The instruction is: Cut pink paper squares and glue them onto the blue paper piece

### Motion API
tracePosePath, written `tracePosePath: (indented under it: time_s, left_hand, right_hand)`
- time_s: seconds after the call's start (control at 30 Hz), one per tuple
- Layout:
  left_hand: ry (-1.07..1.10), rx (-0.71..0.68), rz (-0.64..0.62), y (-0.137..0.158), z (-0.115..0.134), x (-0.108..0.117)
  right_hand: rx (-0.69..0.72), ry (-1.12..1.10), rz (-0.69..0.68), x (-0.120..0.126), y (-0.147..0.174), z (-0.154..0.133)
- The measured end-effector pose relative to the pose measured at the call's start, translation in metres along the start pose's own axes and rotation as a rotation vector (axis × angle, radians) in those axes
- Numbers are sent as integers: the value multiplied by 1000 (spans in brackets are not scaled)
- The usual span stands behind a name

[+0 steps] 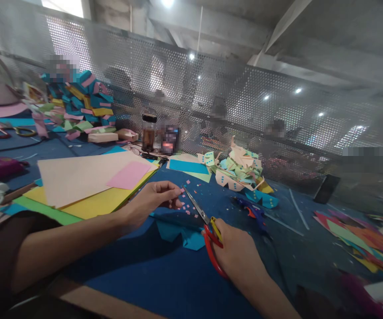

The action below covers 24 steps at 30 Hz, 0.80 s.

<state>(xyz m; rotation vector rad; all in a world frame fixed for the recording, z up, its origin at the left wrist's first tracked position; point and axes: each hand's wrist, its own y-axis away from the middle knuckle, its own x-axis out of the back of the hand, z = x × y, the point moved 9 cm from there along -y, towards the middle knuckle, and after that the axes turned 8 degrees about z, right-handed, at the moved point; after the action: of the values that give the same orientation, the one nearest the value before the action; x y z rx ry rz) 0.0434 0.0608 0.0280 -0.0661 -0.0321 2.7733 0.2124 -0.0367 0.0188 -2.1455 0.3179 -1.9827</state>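
My right hand (239,252) grips scissors (200,210) with red and yellow handles. Their blades look nearly together and point up and left, the tips close to the fingers of my left hand (160,196). Those fingers are pinched on what looks like a tiny pink paper piece (182,190). Around the blades, small pink paper squares (187,212) lie scattered on the blue tabletop (138,274). A folded blue paper shape (193,240) with a zigzag edge rests below, between my two hands.
At left lie stacked paper sheets (78,177). Folded paper pieces (241,166) are heaped beyond my right hand, near a blue glue gun (253,210) and clear sticks (299,208). A bottle (148,133) stands by the perforated screen (191,88). Coloured sheets (360,241) lie far right.
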Motion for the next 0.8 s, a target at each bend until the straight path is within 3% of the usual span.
tracePosePath:
  time_s: [0.8]
  left_hand:
    - [45, -41, 27, -1, 4, 3]
  right_hand:
    - [1, -51, 31, 6, 2, -3]
